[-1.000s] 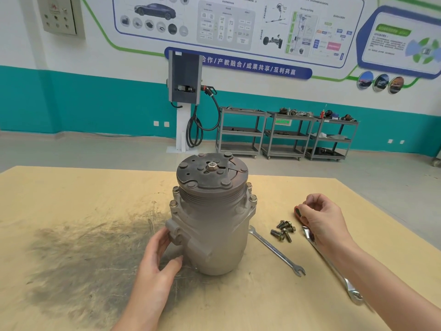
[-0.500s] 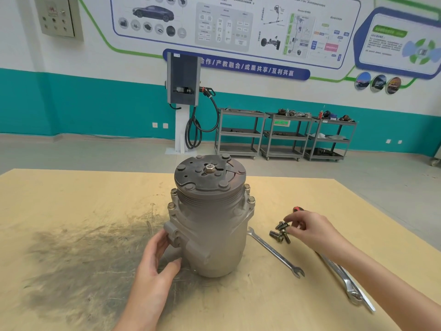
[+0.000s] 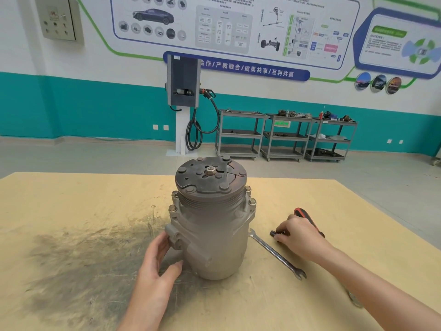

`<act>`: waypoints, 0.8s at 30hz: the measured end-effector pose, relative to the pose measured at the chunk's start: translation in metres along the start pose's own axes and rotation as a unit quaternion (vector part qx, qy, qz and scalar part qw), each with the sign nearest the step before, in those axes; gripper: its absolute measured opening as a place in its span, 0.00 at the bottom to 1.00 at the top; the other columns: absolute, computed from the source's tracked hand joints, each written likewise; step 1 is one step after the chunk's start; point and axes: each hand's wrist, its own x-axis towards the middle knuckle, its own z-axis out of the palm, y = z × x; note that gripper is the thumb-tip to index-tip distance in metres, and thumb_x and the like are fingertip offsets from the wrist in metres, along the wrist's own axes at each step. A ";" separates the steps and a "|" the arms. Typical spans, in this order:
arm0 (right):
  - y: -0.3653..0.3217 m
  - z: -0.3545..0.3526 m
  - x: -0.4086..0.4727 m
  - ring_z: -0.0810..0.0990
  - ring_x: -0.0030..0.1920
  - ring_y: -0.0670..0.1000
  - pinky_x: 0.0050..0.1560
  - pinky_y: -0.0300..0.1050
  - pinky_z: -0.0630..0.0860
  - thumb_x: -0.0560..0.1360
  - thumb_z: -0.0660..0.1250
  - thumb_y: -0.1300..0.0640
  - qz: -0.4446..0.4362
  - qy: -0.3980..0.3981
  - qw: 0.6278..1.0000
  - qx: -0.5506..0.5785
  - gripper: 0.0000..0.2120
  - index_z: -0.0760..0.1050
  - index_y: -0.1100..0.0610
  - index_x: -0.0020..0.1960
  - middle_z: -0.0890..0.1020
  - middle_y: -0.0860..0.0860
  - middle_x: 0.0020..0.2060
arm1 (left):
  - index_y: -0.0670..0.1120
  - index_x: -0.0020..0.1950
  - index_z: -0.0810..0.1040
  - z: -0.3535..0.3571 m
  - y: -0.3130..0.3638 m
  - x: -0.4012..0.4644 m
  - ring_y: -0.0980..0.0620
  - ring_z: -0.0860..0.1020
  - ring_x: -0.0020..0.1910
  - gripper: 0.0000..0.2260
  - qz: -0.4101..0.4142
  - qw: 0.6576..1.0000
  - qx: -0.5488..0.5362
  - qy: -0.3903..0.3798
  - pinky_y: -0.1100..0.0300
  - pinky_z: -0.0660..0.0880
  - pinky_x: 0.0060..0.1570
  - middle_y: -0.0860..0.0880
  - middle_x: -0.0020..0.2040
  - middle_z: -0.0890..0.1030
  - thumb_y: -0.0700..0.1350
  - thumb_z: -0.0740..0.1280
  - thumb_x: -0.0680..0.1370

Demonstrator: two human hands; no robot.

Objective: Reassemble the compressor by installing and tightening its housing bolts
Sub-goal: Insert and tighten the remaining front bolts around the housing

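Writing: we read a blue wall banner with white characters "合作/产教融合/成果共享/互利共赢"; the smaller print on the wall charts is too fine for us to read, and a green label on the middle cart is illegible.
Compressor: we see one grey compressor standing upright near the middle of the wooden table, its rusty clutch plate with a central nut facing up.
Housing bolts, fitted: we count four bolt heads visible around the flange below the pulley, two on the left side and two on the right; any behind are hidden.
Housing bolts, loose: we see a dark cluster of loose bolts on the table just right of the compressor; the hand covers most of it, so we cannot count them.
Left hand: our left hand rests with relaxed fingers against the compressor's lower left side, by the port block, thumb touching the body.
Right hand: our right hand is over the loose bolts, fingertips curled down onto them; we cannot tell whether a bolt is pinched.
Wrenches: one open-ended wrench lies between compressor and right hand; a red-and-black handle shows behind the right hand.
Background: three metal carts; one charging unit with cable; one wall panel box.
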 end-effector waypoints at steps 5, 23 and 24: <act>-0.004 -0.004 0.004 0.74 0.48 0.47 0.45 0.37 0.69 0.77 0.67 0.49 0.021 -0.031 0.999 -0.002 0.10 0.79 0.52 0.55 0.72 0.47 0.49 | 0.54 0.67 0.70 0.001 0.002 -0.001 0.63 0.71 0.65 0.28 -0.003 1.000 -0.001 -0.006 0.50 0.65 0.70 0.59 0.64 0.76 0.28 0.66 0.74; 0.001 -0.009 0.010 0.76 0.55 0.51 0.55 0.40 0.73 0.75 0.70 0.57 0.043 -0.032 0.998 0.021 0.14 0.78 0.56 0.60 0.76 0.50 0.51 | 0.60 0.59 0.72 0.003 0.009 -0.003 0.66 0.71 0.64 0.27 0.000 1.000 -0.005 -0.001 0.58 0.65 0.67 0.62 0.62 0.76 0.28 0.67 0.74; 0.002 -0.009 0.009 0.77 0.55 0.51 0.55 0.41 0.74 0.75 0.70 0.57 0.044 -0.028 0.998 0.019 0.13 0.78 0.56 0.59 0.78 0.51 0.52 | 0.60 0.60 0.72 0.003 0.009 -0.003 0.66 0.71 0.64 0.27 0.001 1.000 -0.004 -0.002 0.57 0.65 0.67 0.62 0.62 0.75 0.28 0.67 0.74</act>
